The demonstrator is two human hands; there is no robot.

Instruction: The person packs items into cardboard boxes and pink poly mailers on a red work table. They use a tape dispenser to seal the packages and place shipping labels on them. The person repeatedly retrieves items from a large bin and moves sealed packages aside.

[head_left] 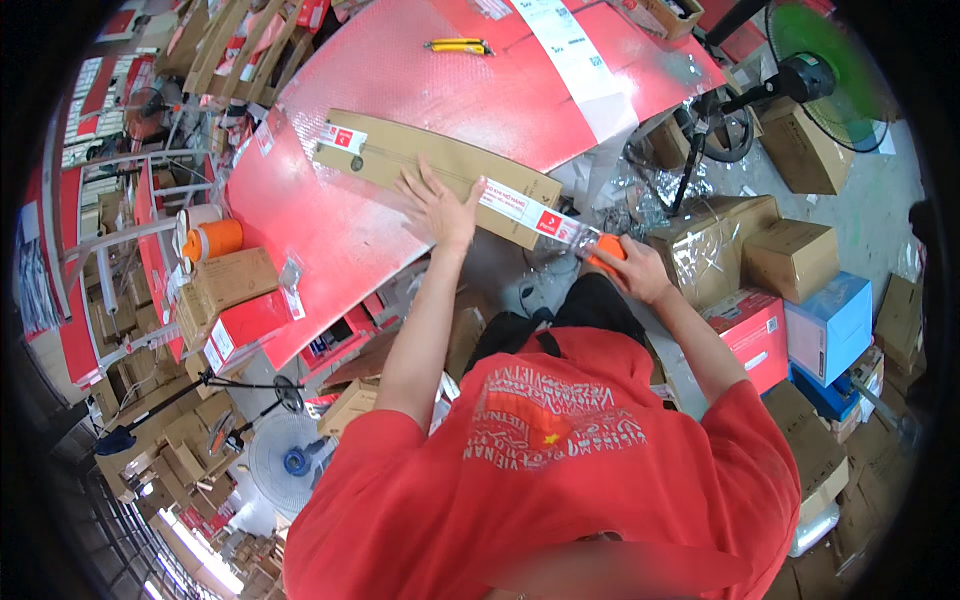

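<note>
A long, narrow brown cardboard box point(395, 160) lies slantwise across the near edge of the red table. My left hand point(441, 208) rests on its top with the fingers stretched out, pressing near the middle. In my right hand point(640, 272), off the box's right end, is an orange tape dispenser point(608, 247). A strip of printed white and red packing tape point(520, 207) runs along the right part of the box and stretches on to the dispenser. A white and red label or tape piece point(343, 138) covers part of the left end.
On the red table point(345, 235), a yellow utility knife point(459, 46) lies at the far side, and a white printed sheet point(570, 50) crosses it. Cartons point(712, 243) and a blue box point(828, 325) stand at right. Fans point(282, 462) stand around; orange tape rolls point(213, 240) sit left.
</note>
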